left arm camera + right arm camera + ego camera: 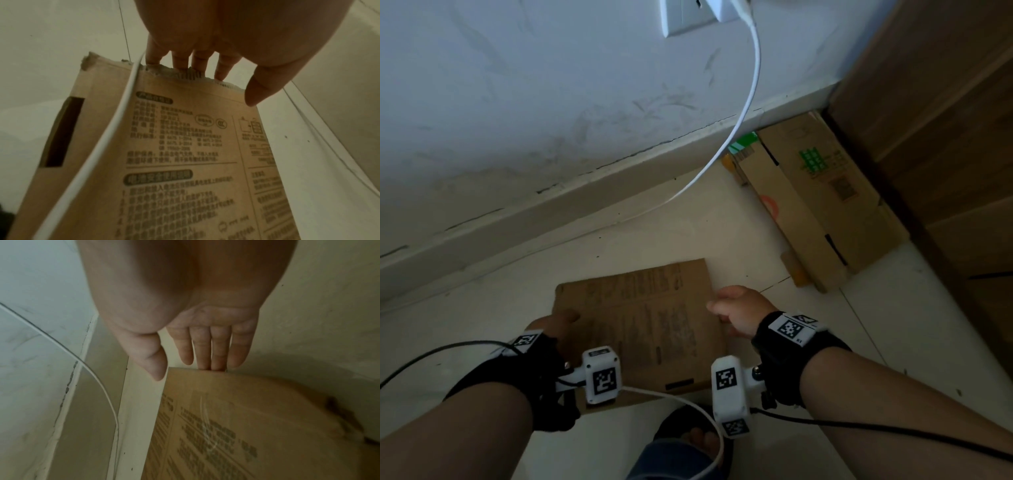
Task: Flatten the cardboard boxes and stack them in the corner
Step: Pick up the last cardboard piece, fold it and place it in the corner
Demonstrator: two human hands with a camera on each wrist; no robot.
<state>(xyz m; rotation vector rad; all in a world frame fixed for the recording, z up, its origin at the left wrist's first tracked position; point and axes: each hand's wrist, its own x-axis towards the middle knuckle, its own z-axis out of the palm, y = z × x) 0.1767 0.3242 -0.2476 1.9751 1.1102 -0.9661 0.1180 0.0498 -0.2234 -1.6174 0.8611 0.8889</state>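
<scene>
A flattened brown cardboard box (640, 325) printed with dark text is held low over the pale tiled floor (893, 325). My left hand (558, 322) holds its torn left edge. In the left wrist view the left hand (224, 81) has its fingers (180, 61) behind that edge and the thumb over the printed face (185, 146). My right hand (726, 308) holds the right edge. Seen from the right wrist, the right hand (185, 369) has its fingers (213, 353) slipped behind the cardboard (246, 418), thumb at the corner. A stack of flattened boxes (815, 198) lies in the corner.
A white cable (750, 96) hangs from a wall socket (688, 17) and trails across the floor beside the stack. A wooden cabinet (945, 137) bounds the corner on the right. A skirting board (551, 212) runs along the wall. My sandalled foot (695, 442) stands below the cardboard.
</scene>
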